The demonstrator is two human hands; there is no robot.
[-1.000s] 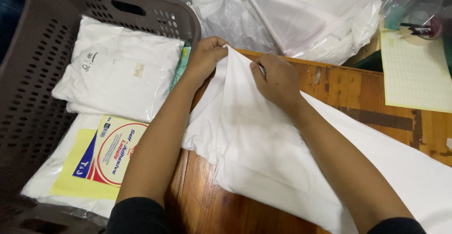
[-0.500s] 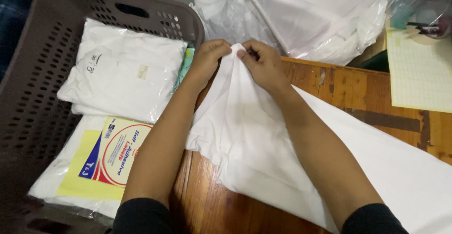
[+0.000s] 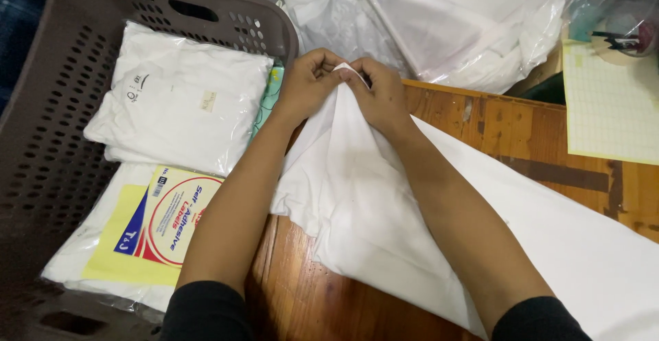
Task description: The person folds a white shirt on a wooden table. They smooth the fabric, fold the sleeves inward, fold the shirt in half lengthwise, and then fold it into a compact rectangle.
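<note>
A white cloth garment lies spread over a wooden table. My left hand and my right hand meet at its far end, both pinching the same bunched edge of the fabric between fingers and thumbs. The cloth runs from the hands toward me and off to the right. Both forearms rest over it, in black sleeves.
A brown perforated plastic basket stands at the left, holding bagged folded white garments and a yellow packet of labels. Bagged white cloth is piled at the back. A yellow gridded sheet lies at the right.
My right hand has moved left along the cloth edge until it meets my left hand. The fabric between them has gathered into a peak.
</note>
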